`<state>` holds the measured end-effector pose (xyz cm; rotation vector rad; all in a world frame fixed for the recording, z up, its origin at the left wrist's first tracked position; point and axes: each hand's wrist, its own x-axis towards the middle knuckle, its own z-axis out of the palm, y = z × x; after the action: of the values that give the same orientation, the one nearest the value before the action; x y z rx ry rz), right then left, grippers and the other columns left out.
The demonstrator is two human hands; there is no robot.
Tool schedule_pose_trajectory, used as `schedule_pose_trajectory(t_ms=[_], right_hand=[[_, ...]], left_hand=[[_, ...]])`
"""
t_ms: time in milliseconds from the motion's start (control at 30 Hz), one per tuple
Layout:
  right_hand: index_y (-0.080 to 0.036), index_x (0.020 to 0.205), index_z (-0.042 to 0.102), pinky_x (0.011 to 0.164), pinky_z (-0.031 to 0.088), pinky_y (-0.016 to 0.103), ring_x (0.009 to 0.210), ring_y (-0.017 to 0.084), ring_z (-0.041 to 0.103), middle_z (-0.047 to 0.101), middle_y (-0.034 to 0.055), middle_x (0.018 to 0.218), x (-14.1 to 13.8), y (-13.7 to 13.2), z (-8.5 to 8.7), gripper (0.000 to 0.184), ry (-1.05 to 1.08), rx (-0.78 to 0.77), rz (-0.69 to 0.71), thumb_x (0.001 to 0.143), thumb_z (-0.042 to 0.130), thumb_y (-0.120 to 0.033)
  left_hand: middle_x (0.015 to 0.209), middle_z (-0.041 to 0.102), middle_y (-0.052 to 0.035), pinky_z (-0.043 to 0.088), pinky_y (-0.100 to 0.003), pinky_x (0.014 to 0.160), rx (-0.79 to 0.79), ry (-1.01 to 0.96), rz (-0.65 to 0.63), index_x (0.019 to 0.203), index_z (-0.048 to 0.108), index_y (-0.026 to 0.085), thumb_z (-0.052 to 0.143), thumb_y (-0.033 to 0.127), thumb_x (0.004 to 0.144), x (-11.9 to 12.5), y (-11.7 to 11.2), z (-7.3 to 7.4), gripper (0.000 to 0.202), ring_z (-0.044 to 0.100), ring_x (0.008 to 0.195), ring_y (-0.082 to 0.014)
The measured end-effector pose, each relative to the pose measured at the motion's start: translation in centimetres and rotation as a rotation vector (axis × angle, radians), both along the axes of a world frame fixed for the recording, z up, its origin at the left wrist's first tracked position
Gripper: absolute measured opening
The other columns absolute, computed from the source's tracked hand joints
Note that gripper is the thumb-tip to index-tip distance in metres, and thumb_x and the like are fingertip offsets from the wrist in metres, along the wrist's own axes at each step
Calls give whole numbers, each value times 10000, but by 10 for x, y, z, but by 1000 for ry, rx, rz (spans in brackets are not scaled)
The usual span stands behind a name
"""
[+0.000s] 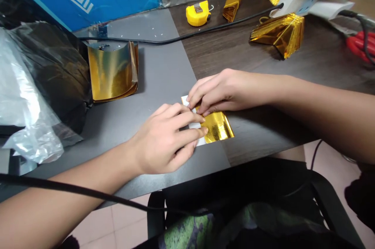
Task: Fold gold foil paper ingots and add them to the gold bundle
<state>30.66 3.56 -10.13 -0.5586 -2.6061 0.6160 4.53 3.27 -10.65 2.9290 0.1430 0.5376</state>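
Note:
A small sheet of gold foil paper (218,127) lies on the table near its front edge, with a white strip along its left side. My left hand (172,135) rests across the white strip. Its fingers are stretched out and slightly spread, with the fingertips on the border of the gold part. At the sheet's far edge, my right hand (218,90) has its fingers bent and close together. They press on the paper's upper left part, and the thumb is partly hidden. Both hands' fingertips are close to each other and cover part of the sheet.
A stack of gold foil sheets (113,71) stands at left beside black and clear plastic bags (32,96). Behind are a yellow tape measure (197,14), a folded gold piece (233,3), fanned gold bundles (279,36), a power strip (299,4) and a black cable (164,42).

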Motion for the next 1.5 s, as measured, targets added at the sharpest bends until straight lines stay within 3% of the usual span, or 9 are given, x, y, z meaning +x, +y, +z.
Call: schedule_pose_trajectory(t_ms=[300,533,833,1133,1233,1300,1367,1433,1500], right_hand=[[-194,955,741,1022,522,324,1180,157,646,721,38,1151,1,0,0,287,-36,36,-5,1077,498,-287],[-216,948,740,1028,512,336,1194,159,635,713,25,1166,1,-1,0,311,-63,22,-23,1086,475,-301],[-201,945,726,1030,512,301,1186,138,650,724,8,1163,3,0,-1,228,-23,18,-12,1058,537,-261],[-168,934,723,1067,526,312,1216,156,661,750,41,1148,3,0,0,147,21,40,-37,1016,614,-225],[-162,933,731,1063,538,328,1220,185,669,755,59,1145,12,-3,13,156,26,132,-101,1009,630,-254],[-164,936,733,1029,558,339,1182,203,690,749,74,1166,19,-13,24,154,17,216,-213,999,647,-275],[-178,1063,732,979,577,336,1132,199,709,733,86,1218,21,-29,30,155,-17,269,-352,998,651,-293],[-174,1181,701,1009,568,351,1189,209,686,722,96,1250,18,-51,26,217,-30,313,-417,1002,640,-280],[-156,1262,660,1103,518,458,1286,262,636,699,115,1312,10,-74,10,288,-70,375,-486,1004,629,-280]], left_hand=[[1215,723,-63,513,-391,905,6,-36,-7,1183,739,200,611,193,922,0,1,-3,291,600,1116,-230],[1215,705,-71,503,-401,932,6,37,-77,1060,735,177,594,187,941,0,0,-1,184,612,1162,-254],[1362,654,-69,505,-428,1027,-7,91,-72,1116,717,188,555,190,975,-1,-1,-1,215,580,1257,-267],[1376,641,-63,445,-448,1154,-34,85,-72,1138,696,177,525,190,986,-2,-5,-3,230,582,1316,-259],[1338,655,-47,443,-428,1139,-39,89,-59,1124,693,184,532,192,980,-2,-7,-4,217,566,1321,-260],[1326,658,-40,451,-406,1110,-46,82,-57,1116,690,186,537,188,973,-3,-7,-4,210,555,1325,-258],[1321,660,-36,463,-392,1068,-46,76,-63,1129,687,191,539,184,967,-3,-8,-4,219,560,1307,-253],[1305,666,-38,471,-387,1034,-42,81,-66,1149,684,196,538,185,962,-3,-8,-4,237,575,1272,-246],[1309,665,-44,473,-389,1024,-28,84,-61,1160,678,197,529,194,966,-2,-8,-4,244,585,1246,-240]])
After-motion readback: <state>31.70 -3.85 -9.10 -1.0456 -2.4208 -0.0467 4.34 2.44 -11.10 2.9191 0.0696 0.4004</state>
